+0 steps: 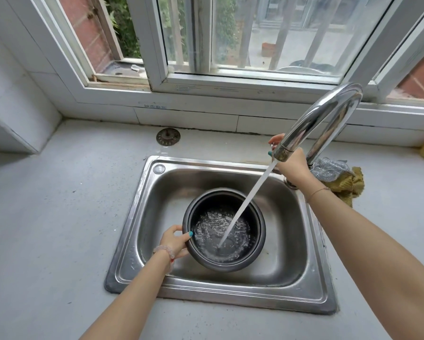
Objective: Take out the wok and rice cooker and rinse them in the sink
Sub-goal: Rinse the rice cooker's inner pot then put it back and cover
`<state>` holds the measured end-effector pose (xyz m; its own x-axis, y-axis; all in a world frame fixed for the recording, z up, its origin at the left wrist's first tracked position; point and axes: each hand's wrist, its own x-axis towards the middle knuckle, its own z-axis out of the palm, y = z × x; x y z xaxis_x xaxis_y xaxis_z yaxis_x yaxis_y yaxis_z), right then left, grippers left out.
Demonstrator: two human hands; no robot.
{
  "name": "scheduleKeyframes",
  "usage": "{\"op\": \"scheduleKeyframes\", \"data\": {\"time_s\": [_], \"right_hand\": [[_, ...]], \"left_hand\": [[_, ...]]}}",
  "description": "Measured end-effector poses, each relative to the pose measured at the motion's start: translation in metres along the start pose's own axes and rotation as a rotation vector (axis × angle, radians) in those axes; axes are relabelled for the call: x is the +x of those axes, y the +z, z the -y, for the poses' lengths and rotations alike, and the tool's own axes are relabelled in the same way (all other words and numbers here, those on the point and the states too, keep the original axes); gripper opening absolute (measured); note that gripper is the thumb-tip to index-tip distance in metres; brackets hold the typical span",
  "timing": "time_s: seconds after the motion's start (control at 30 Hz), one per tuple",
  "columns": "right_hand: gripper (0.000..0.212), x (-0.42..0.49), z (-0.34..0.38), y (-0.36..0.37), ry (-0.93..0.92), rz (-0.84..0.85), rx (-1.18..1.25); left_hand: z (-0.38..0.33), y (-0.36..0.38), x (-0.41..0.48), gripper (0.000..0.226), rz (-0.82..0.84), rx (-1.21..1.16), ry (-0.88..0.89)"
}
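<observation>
Two hands, two jobs. L hand (174, 241) pinches the near-left rim of the rice cooker pot (206, 204), thumb hooked over the lip, other fingers on the outside wall, prob. to steady it so the water (250, 200) doesn't shove it round the sink (137, 231). Pot sits mid-basin right under the stream, so water lands inside & pools at the bottom, bubbling. Can't tell if it's flat on the basin floor or tipped a bit. L forearm comes in low from the near-left, wrist over the sink edge, bead bracelet (165, 250) on it.

R arm reaches long across the right side of the sink to the foot of the tap (328, 114). R hand (292, 165) is behind the spout (283, 149), likely at the lever to set the flow. Spout hides most of it, so can't tell if the fingers close round anything.

No wok in view, so that half looks undone. Rags (338, 177) lie just beside the tap; drain strainer (168, 136) lies on the counter (59, 192) behind the sink.
</observation>
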<state>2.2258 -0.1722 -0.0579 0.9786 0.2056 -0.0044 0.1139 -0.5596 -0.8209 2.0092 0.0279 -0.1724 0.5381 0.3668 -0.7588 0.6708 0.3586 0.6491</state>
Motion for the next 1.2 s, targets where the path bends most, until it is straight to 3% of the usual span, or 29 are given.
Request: {"op": "scheduleKeyframes", "data": {"time_s": [0.23, 0.37, 0.5, 0.6, 0.67, 0.77, 1.0, 1.2], "right_hand": [[0.035, -0.021, -0.001, -0.004, 0.029, -0.110, -0.095], [0.036, -0.063, -0.035, 0.019, 0.012, -0.157, -0.031], [0.052, -0.103, -0.080, 0.046, 0.399, 0.163, -0.190], [0.059, -0.125, -0.091, 0.058, 0.720, 0.280, 0.047], [0.042, -0.134, -0.093, 0.066, 0.816, 0.282, 0.188], [0.021, -0.137, -0.097, 0.076, 0.807, 0.186, 0.202], [0.025, -0.136, -0.080, 0.061, 0.809, 0.173, 0.410], [0.028, -0.133, -0.059, 0.040, 0.442, 0.028, 0.391]], "left_hand": [[0.003, 0.002, 0.002, 0.018, -0.035, 0.017, 0.010], [0.006, 0.003, 0.007, 0.015, -0.067, 0.021, 0.015], [0.014, 0.000, 0.017, 0.023, -0.132, 0.073, 0.055], [0.017, 0.001, 0.018, 0.029, -0.168, 0.060, 0.064], [0.013, 0.005, 0.014, 0.027, -0.178, 0.037, 0.060], [0.005, 0.007, 0.006, 0.034, -0.149, 0.031, 0.044], [-0.007, -0.003, -0.025, 0.042, -0.033, -0.012, 0.076], [-0.018, -0.004, -0.044, 0.042, 0.059, -0.075, 0.167]]}}
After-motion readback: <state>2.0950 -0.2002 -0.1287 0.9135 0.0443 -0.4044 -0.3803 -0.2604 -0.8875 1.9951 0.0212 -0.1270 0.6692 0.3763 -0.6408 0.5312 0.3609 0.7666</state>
